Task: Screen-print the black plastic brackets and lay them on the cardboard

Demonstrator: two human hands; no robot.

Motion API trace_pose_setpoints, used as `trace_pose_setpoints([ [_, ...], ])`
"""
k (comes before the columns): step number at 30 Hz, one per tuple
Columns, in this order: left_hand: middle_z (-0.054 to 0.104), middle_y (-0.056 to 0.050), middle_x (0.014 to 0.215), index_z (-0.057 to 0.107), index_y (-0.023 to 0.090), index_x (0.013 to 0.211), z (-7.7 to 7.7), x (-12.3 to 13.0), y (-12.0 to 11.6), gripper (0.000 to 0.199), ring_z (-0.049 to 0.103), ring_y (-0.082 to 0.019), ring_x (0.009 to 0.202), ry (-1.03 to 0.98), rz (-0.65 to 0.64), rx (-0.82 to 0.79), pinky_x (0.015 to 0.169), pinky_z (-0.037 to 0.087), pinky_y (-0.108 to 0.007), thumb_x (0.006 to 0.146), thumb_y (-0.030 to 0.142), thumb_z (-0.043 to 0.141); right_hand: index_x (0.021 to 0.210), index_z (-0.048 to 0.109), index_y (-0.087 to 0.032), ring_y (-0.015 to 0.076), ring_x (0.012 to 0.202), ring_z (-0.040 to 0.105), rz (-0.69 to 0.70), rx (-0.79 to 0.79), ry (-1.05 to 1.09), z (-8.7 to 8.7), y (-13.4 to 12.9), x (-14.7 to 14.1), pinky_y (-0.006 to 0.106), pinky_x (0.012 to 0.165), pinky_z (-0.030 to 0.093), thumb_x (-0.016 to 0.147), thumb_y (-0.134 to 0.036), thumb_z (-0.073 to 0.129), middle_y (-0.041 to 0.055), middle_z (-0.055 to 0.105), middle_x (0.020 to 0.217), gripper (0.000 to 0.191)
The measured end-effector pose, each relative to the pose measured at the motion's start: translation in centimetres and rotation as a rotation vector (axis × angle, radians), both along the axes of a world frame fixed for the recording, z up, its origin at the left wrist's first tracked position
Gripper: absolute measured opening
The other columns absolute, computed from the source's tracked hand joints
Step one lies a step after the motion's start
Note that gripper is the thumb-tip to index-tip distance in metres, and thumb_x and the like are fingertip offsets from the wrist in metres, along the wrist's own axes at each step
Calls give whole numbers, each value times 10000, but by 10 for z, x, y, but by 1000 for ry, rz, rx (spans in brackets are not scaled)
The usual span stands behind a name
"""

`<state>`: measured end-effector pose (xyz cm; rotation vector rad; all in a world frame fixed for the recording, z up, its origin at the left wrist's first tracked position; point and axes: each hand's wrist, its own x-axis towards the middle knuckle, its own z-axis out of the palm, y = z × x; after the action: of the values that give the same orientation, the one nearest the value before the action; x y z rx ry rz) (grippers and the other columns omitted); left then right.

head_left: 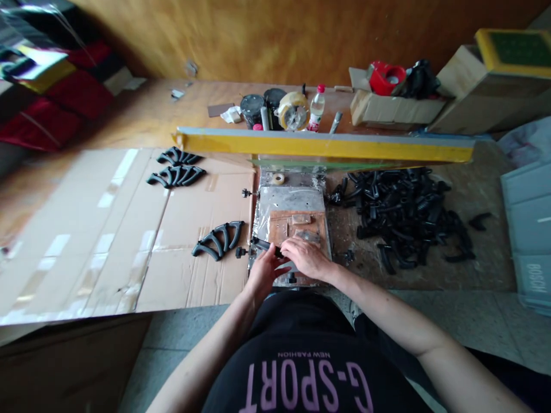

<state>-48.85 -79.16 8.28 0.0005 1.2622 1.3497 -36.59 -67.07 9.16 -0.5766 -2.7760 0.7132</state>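
My left hand [263, 269] is closed around a black plastic handle [262, 245], whose far end sticks out to the left. My right hand [305, 256] pinches the near end of the same handle with its fingertips. Both hands are over a metal base plate [290, 198] that carries a reddish-brown board [279, 221] with small blocks on it. Left of my hands, several curved black handles [219, 238] lie in a fanned row on flattened cardboard [181, 269]. To the right is a heap of similar black parts [400, 212]. My fingers hide part of the held handle.
A yellow-edged frame [327, 146] spans above the plate. Black knobs [241, 252] stick out at the plate's sides. Behind stand a bottle [317, 109], black tubs [252, 109], a tape roll [293, 110] and a cardboard box [398, 112]. A grey bin [531, 229] is far right.
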Motion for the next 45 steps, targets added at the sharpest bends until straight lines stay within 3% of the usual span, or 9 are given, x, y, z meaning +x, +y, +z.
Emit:
trace_pose_setpoints([
  [5, 719, -153, 1023, 597, 118, 1020, -38, -103, -52, 460, 699, -151, 657, 439, 223, -285, 520, 542, -233, 941, 526, 398, 993, 686, -136, 318, 1284, 431, -294, 326, -230, -25, 86, 102, 469, 1040, 389, 770, -25, 495, 172, 607, 1248, 314],
  [9, 723, -174, 817, 606, 99, 956, -69, -159, -89, 551, 697, -197, 636, 638, 45, -654, 558, 553, -276, 957, 538, 272, 910, 732, -147, 346, 1419, 270, -339, 470, -507, -60, 140, 185, 546, 1140, 249, 745, -84, 494, 136, 557, 1373, 296],
  [15, 596, -143, 456, 635, 137, 663, -71, -191, -83, 559, 603, -266, 428, 714, -230, -792, 404, 453, -321, 864, 616, 430, 1271, 617, -113, 306, 1237, 504, -439, 451, -288, -50, 110, 149, 487, 1057, 376, 927, -181, 380, 147, 678, 1123, 423],
  [19, 548, -83, 398, 652, 126, 712, -33, -209, -43, 565, 529, -213, 350, 800, -342, -749, 358, 387, -276, 830, 649, 478, 1371, 552, -181, 213, 952, 612, -211, 251, -133, -31, 72, 65, 308, 820, 483, 986, -258, 404, 97, 684, 1053, 420],
  [22, 650, -57, 568, 658, 143, 975, 22, -191, 11, 611, 572, -151, 423, 912, -227, -263, 425, 450, -238, 853, 691, 418, 1237, 668, -248, 200, 947, 576, -38, 256, -86, -30, 57, 22, 295, 793, 465, 988, -232, 422, 71, 675, 1012, 350],
  [27, 695, -57, 733, 538, 185, 1296, 118, -121, 88, 700, 610, -109, 522, 825, 43, 432, 509, 486, -207, 890, 709, 313, 1165, 714, -267, 216, 950, 549, -48, 332, -105, -31, 49, 2, 326, 831, 463, 951, -202, 498, 79, 662, 940, 310],
  [30, 679, -57, 716, 571, 170, 1258, 135, -96, 88, 704, 620, -122, 556, 767, 37, 497, 513, 492, -220, 906, 699, 269, 1154, 715, -252, 208, 981, 583, -54, 329, -60, -27, 55, 18, 343, 902, 487, 916, -207, 570, 69, 684, 1011, 282],
  [38, 660, -32, 765, 630, 204, 1251, 40, -81, 7, 574, 579, -135, 612, 737, -153, 126, 502, 445, -220, 869, 612, 501, 1108, 689, -79, 208, 967, 641, -596, 331, 111, 10, 132, 65, 343, 900, 530, 929, -226, 453, 110, 685, 1033, 331],
  [45, 676, -41, 873, 467, 207, 1420, -40, -74, 10, 663, 610, -137, 705, 716, -194, -13, 573, 450, -208, 834, 494, 585, 1145, 637, -169, 273, 1026, 600, -312, 283, -97, 35, 109, -28, 378, 868, 481, 805, -267, 684, 126, 664, 1105, 356],
])
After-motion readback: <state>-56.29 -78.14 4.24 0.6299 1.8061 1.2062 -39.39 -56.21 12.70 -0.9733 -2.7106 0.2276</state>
